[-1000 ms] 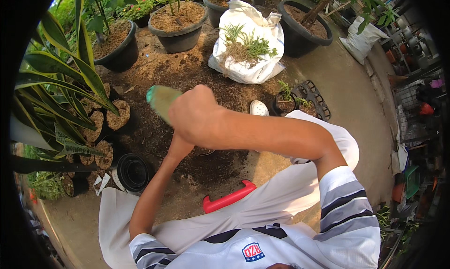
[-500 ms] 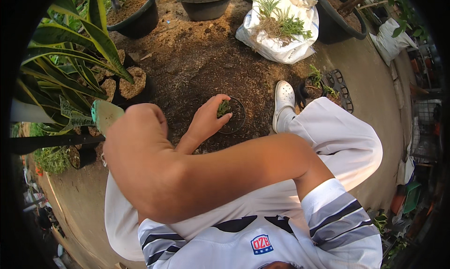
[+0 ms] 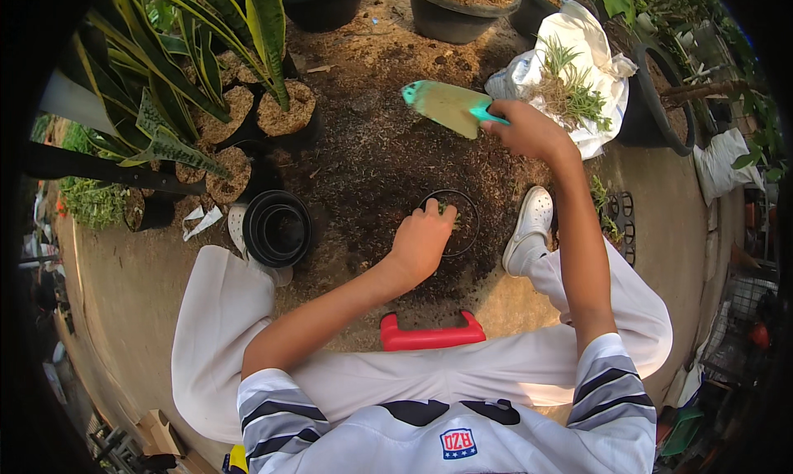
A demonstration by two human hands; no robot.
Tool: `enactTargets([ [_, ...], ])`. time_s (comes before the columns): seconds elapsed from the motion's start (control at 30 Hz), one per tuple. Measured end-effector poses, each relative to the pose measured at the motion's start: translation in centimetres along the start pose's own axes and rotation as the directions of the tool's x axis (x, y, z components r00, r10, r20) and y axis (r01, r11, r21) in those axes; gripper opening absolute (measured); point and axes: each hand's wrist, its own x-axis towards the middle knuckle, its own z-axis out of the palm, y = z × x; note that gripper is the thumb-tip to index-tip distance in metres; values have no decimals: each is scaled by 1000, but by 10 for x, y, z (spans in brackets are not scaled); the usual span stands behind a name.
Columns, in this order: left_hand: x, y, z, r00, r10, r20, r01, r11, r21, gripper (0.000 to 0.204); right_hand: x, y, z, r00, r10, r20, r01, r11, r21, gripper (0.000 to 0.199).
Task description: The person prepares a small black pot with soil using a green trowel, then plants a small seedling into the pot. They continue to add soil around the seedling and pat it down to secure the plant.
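In my right hand (image 3: 529,130) is a hand trowel (image 3: 444,106) with a teal handle, its soil-dusted blade pointing left over the dark soil (image 3: 372,160). My left hand (image 3: 424,241) reaches into a round black pot (image 3: 477,225) set on the soil between my feet. Its fingers are bent around a small green plant (image 3: 447,206), mostly hidden beneath them. A nested stack of black pots (image 3: 305,226) stands left of that hand.
Potted snake plants (image 3: 273,57) crowd the left. A white sack (image 3: 611,102) bearing uprooted spiky plants lies at the far right, beside a large dark pot (image 3: 652,119). Large planters (image 3: 458,24) line the back. A red plastic handle-shaped piece (image 3: 434,337) lies before my lap.
My right arm has swung from across my body on the left over to the right, carrying the trowel. The view has shifted, uncovering the pot stack and red piece. My left hand stays at the plant.
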Motion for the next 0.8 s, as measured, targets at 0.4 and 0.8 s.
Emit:
enactTargets([
  [0.4, 1, 6, -2, 994, 41, -101, -12, 962, 273, 32, 89, 91, 203, 984, 173, -30, -174, 984, -33, 39],
  [0.8, -9, 34, 23, 956, 110, -273, -67, 985, 160, 28, 56, 146, 132, 984, 64, 166, -91, 982, 163, 40],
])
